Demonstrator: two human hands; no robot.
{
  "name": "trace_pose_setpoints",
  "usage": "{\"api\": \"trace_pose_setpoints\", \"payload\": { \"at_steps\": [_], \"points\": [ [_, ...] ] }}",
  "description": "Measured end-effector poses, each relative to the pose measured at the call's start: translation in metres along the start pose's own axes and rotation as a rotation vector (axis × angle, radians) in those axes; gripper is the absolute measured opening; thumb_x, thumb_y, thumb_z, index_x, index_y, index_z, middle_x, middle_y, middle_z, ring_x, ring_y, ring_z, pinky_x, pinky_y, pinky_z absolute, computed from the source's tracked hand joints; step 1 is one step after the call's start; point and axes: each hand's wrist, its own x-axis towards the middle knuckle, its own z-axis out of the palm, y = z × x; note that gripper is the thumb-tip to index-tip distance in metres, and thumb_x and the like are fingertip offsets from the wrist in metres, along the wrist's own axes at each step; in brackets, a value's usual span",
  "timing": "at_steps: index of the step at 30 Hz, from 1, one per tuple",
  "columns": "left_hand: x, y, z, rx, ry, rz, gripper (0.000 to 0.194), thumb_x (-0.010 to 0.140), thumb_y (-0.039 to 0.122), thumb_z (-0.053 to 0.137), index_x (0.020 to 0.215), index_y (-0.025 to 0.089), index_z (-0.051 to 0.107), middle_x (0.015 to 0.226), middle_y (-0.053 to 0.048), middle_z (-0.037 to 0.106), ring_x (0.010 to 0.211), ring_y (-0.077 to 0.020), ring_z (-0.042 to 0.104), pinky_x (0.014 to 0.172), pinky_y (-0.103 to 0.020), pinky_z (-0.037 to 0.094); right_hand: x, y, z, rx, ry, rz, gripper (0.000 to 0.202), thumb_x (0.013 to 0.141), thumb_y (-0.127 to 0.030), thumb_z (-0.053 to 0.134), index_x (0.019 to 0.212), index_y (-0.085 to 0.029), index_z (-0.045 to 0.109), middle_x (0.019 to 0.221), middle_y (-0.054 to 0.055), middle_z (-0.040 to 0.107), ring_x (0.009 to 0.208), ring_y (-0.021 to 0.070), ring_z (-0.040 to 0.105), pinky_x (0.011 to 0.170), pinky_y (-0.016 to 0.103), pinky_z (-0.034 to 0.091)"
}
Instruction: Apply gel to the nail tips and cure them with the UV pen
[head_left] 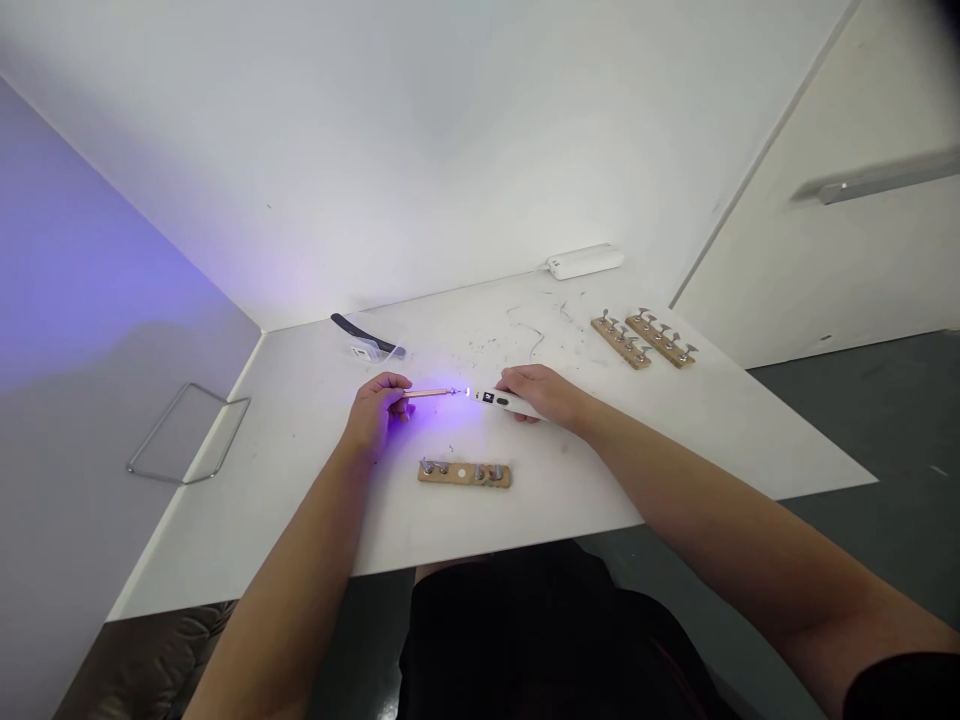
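My left hand (382,408) pinches a thin copper-coloured rod (429,393) that points to the right, with a small piece at its tip. My right hand (534,391) is wrapped round a white pen-shaped lamp (508,402) with a small dark display. The lamp's lit end faces the rod's tip, close to it, and violet light falls around my left hand. Nearer to me lies a cork strip (463,475) with small metal pieces at both ends and a bare round white spot in its middle.
Two cork strips (621,343) (661,338) with metal pieces lie at the right. A white device (585,262) rests by the back wall. Back left are a black file (367,335) and a small clear packet (365,353). A wire frame (238,440) stands at the left edge.
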Motion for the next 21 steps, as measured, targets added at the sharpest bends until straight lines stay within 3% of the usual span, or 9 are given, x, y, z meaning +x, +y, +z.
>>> {"api": "trace_pose_setpoints", "payload": {
  "at_steps": [21],
  "points": [
    [0.0024, -0.0017, -0.0027, -0.023, -0.003, 0.036, 0.012, 0.063, 0.012, 0.05, 0.072, 0.014, 0.058, 0.044, 0.004, 0.046, 0.037, -0.0072, 0.043, 0.059, -0.03, 0.048, 0.0032, 0.0036, 0.001, 0.024, -0.042, -0.025, 0.043, 0.085, -0.051, 0.037, 0.082, -0.017, 0.062, 0.068, 0.006, 0.061, 0.056, 0.012, 0.053, 0.05, 0.022, 0.044]
  ]
}}
